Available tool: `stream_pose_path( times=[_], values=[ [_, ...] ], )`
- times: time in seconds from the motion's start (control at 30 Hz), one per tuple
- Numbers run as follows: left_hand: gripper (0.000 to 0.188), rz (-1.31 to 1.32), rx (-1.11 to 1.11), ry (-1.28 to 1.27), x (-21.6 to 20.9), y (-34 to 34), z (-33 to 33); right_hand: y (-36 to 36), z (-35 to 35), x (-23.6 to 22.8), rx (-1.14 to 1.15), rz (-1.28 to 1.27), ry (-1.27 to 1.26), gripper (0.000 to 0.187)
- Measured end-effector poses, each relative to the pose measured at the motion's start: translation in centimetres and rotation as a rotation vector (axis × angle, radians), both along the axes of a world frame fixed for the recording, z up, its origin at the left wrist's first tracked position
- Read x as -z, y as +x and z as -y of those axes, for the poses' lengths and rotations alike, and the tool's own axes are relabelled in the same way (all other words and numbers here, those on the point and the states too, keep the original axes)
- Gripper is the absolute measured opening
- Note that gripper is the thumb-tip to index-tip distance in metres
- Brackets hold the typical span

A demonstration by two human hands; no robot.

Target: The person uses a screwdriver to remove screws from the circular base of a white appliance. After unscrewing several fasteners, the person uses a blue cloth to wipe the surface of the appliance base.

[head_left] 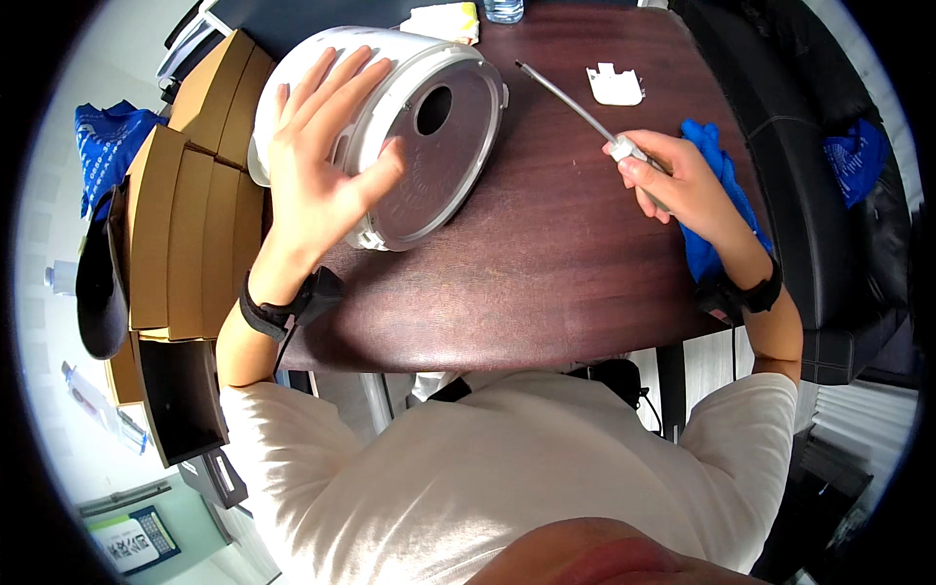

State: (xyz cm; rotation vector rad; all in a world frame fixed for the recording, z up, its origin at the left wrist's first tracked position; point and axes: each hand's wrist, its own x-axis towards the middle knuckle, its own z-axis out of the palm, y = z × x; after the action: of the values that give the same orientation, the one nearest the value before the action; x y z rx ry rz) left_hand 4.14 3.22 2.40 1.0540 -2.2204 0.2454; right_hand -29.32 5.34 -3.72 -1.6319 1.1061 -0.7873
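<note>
A white round tub-like appliance (pixel 434 180) lies on its side on the table, its grey end face with a round dark hole turned toward the right. My left hand (pixel 327 156) rests flat against its upper side, fingers spread and thumb near the rim. In my right hand (pixel 673 180) is a screwdriver (pixel 575 107), gripped by its white and grey handle; its long metal shaft points up and left, the tip apart from the appliance. Beyond that hand lies a small white plastic cover (pixel 616 88). A blue cloth (pixel 702 255) sits beside and partly under my right wrist.
The dark red-brown wooden table (pixel 468 302) has a curved near edge. Stacked cardboard boxes (pixel 180 234) stand at its left. At the far edge are a white and yellow cloth (pixel 441 21) and a clear bluish container (pixel 504 10). A black leather seat (pixel 795 195) borders the right side.
</note>
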Motion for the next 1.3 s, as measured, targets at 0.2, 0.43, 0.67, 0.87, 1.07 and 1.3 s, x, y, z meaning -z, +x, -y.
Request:
stream_pose_path(
  times=[0.2, 0.43, 0.67, 0.87, 1.07, 1.3],
  values=[
    [0.055, -0.078, 0.001, -0.117, 1.8, -0.2, -0.5, 0.0, 0.2, 0.0, -0.028, 0.001, -0.018, 0.024],
    [0.052, -0.095, 0.030, -0.176, 2.6, -2.2, 2.3, 1.0, -0.1, 0.4, -0.106, 0.071, 0.067, 0.026],
    [0.063, -0.018, 0.019, -0.142, 1.8, -2.7, 2.6, 2.9, -0.3, -0.3, -0.133, 0.101, 0.083, 0.025],
    [0.068, 0.059, -0.079, -0.009, 1.2, -1.7, 0.5, 4.2, -1.1, -1.0, -0.168, 0.088, 0.086, 0.023],
    [0.067, 0.078, -0.113, -0.077, 1.1, -1.6, 0.1, 4.4, -1.5, -1.2, -0.182, -0.002, -0.013, 0.023],
    [0.069, -0.005, -0.034, -0.106, 2.8, -1.6, 1.8, 4.8, -1.2, -0.9, -0.216, 0.017, 0.019, 0.026]
  ],
)
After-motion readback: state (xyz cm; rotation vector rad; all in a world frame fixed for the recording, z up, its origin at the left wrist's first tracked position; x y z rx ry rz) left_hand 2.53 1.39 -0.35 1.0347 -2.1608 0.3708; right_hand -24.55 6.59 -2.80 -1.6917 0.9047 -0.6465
